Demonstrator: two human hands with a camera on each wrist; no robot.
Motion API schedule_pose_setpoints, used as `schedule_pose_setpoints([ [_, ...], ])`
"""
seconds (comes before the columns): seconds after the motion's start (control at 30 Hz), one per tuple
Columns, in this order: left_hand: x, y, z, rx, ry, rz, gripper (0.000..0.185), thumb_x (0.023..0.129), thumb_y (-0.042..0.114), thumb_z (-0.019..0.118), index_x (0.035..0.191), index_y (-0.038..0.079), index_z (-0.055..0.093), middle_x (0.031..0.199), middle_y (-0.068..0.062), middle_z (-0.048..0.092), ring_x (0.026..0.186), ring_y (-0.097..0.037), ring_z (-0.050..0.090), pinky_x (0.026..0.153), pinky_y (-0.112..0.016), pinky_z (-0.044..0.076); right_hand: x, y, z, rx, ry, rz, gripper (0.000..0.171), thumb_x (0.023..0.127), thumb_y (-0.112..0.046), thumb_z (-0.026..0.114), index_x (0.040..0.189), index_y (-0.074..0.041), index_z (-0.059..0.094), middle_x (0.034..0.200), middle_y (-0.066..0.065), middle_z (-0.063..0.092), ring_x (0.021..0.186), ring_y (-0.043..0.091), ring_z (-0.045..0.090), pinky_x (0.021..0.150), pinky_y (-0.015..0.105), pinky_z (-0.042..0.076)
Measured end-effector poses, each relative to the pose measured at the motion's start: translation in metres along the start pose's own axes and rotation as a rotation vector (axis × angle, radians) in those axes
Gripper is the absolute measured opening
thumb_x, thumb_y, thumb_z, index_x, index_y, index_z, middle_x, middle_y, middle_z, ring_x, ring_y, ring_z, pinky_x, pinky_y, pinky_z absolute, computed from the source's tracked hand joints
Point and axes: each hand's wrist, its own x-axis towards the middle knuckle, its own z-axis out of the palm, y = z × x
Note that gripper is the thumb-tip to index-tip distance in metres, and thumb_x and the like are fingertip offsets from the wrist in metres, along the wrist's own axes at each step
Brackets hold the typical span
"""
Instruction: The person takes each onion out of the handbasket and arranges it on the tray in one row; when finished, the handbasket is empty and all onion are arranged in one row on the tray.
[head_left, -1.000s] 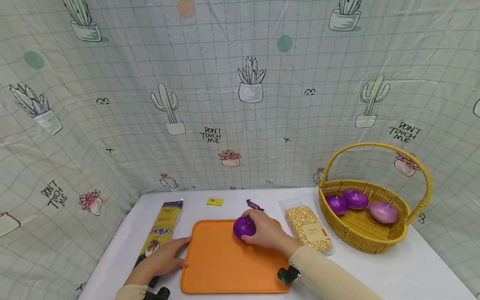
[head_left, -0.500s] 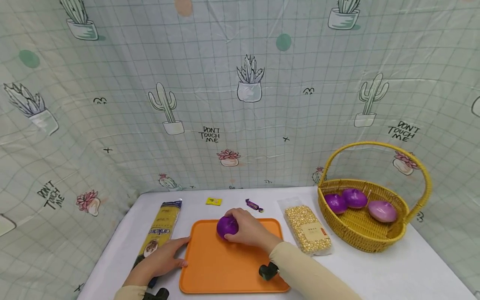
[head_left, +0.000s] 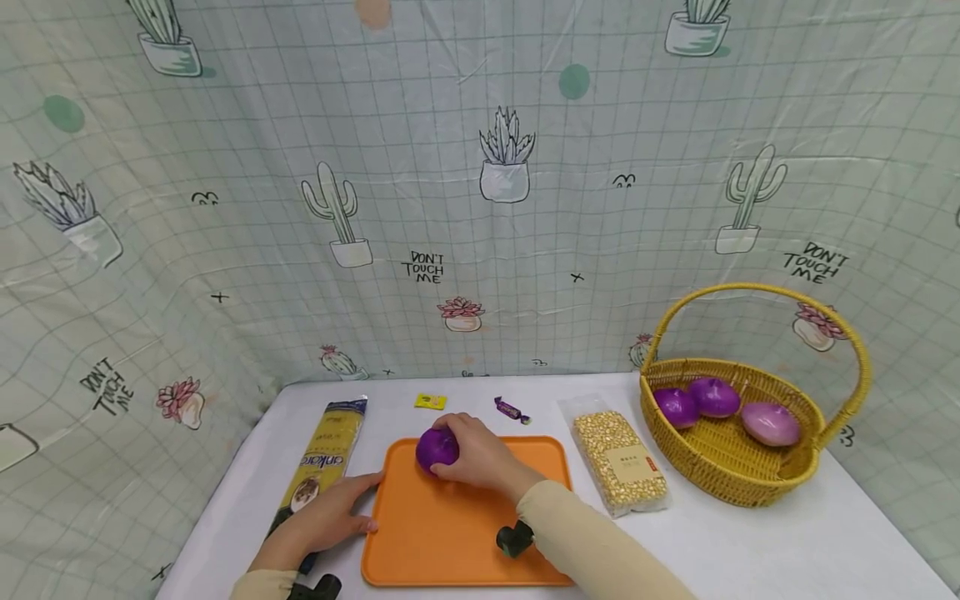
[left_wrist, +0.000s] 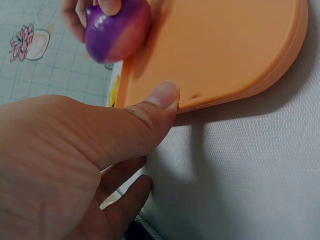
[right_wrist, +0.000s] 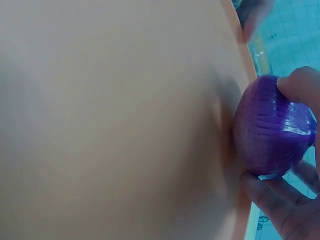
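Right hand [head_left: 480, 458] grips purple onion [head_left: 436, 447]; left hand [head_left: 330, 518] touches orange tray [head_left: 442, 533].

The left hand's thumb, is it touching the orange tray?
Touching. In the left wrist view, the left hand rests its thumb tip against the rim of the orange tray.

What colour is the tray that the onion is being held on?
Orange. The tray shows best in the head view, under the purple onion.

Purple onion [head_left: 437, 447] on orange tray [head_left: 450, 533]

Round, glossy, finely ribbed; it rests on the tray's far left corner, gripped by fingers [right_wrist: 272, 197].
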Motion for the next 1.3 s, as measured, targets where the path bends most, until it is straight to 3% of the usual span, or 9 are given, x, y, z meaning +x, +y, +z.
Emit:
schedule_pose_setpoints([
  [0.63,0.0,0.001,-0.002,0.009,0.005,0.006,0.069,0.085,0.021,0.083,0.146,0.004,0.054,0.146,-0.018,0.054,0.14,-0.042,0.043,0.116,-0.062,0.034,0.014,-0.012,0.015,0.021,0.006,0.014,0.055,0.087,-0.036,0.081,0.132,-0.017,0.058,0.133,0.005,0.058,0.121,0.022,0.054,0.103,0.038,0.053],
  [1.3,0.0,-0.001,0.001,-0.002,0.012,0.012,0.069,0.085,0.02,0.082,0.145,0.003,0.054,0.146,-0.018,0.055,0.139,-0.041,0.044,0.115,-0.062,0.035,0.011,-0.025,0.022,0.058,-0.008,0.037,0.055,0.09,-0.027,0.08,0.139,-0.02,0.056,0.141,0.007,0.056,0.126,0.027,0.054,0.105,0.043,0.053],
])
